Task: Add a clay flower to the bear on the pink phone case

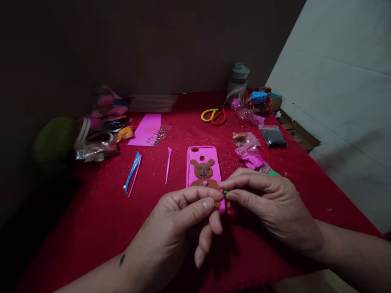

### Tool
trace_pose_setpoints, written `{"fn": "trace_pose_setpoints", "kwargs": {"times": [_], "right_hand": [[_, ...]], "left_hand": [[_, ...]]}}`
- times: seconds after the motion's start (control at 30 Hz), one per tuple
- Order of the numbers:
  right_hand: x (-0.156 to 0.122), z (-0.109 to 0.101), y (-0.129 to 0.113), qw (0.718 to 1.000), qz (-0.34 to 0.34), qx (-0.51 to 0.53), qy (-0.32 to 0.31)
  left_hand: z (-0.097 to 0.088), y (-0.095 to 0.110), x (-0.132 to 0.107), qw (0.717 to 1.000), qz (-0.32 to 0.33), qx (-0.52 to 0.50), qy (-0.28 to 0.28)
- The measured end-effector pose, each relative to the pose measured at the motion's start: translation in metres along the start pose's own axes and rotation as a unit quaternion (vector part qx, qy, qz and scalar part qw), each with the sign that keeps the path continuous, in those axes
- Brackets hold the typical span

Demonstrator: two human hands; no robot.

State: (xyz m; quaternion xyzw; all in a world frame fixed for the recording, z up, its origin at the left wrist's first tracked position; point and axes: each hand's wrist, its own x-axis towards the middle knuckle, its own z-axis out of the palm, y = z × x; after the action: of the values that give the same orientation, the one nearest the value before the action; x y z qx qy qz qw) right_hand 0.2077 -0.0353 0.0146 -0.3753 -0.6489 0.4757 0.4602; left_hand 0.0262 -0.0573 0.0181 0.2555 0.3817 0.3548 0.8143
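Note:
A small bit of green clay (pixel 225 191) shows between the thumb and forefinger of my right hand (pixel 269 207), which is closed on it. My left hand (pixel 186 219) meets it from the other side, thumb pressed to forefinger and the other fingers curled loosely; whatever lies in that pinch is hidden. Behind the fingers lies a pink phone case (pixel 210 154) with a brown clay bear (pixel 203 171) on it. The bear has dark eyes and a small pink flower (pixel 205 183) with a green stem on its body. My hands cover the case's lower part.
On the red cloth (pixel 100 228) are a pink modelling tool (pixel 168 166), a blue tool (pixel 133 169), yellow-and-red scissors (pixel 214 115), a pink card (pixel 145 132) and bagged gems (pixel 157 136). Bagged pink clay (pixel 250 156), a dark packet (pixel 273 136) and a bottle (pixel 240 75) stand right.

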Motion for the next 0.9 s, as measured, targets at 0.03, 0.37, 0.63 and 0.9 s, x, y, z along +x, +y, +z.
{"fn": "trace_pose_setpoints", "kwargs": {"times": [0.03, 0.37, 0.63, 0.9], "right_hand": [[0.0000, -0.0002, 0.0005, 1.000, -0.005, -0.011, -0.005], [-0.0074, 0.0048, 0.0026, 0.986, -0.125, -0.102, -0.050], [-0.0088, 0.0038, 0.0024, 0.989, -0.104, -0.086, -0.059], [-0.0071, 0.0044, 0.0020, 0.988, -0.104, -0.104, -0.039]], "left_hand": [[-0.0003, 0.0003, -0.0001, 1.000, -0.003, 0.006, 0.002], [-0.0012, 0.0005, 0.0024, 1.000, -0.014, 0.023, 0.000], [-0.0006, 0.0005, 0.0000, 0.999, -0.018, 0.028, -0.002], [-0.0016, -0.0001, 0.0015, 0.999, -0.025, 0.023, -0.002]]}}
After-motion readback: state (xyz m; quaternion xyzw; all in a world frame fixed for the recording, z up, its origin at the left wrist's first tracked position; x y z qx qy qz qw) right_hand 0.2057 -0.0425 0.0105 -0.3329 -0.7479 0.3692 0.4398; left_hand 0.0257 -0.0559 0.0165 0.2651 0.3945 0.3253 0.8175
